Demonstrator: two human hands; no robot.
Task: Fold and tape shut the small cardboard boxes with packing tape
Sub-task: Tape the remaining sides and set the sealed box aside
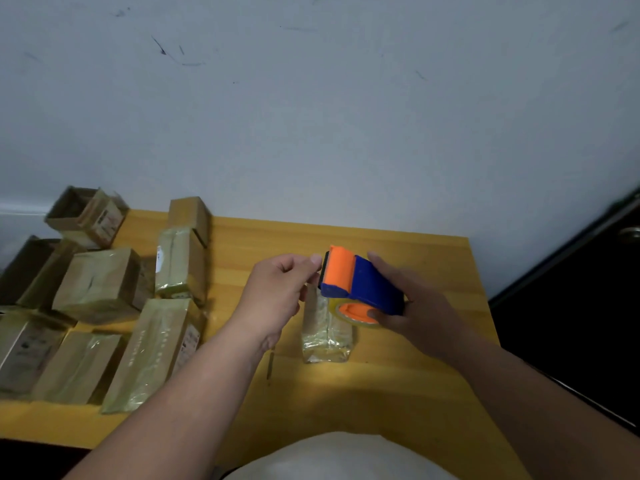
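Note:
A small cardboard box (325, 336) wrapped in shiny clear tape lies on the yellow table (398, 382) near its middle. Above it my right hand (408, 303) grips a blue and orange tape dispenser (360, 284) with a roll of clear tape inside. My left hand (280, 289) pinches at the dispenser's orange front end with thumb and fingertips, where the loose tape end comes out; the tape itself is hard to make out. The box's far end is hidden under the dispenser and my hands.
Several taped cardboard boxes (149, 351) lie in a cluster on the table's left side, with an open box (86, 216) at the far left corner. A white wall stands behind the table. A dark door (588, 289) is at the right.

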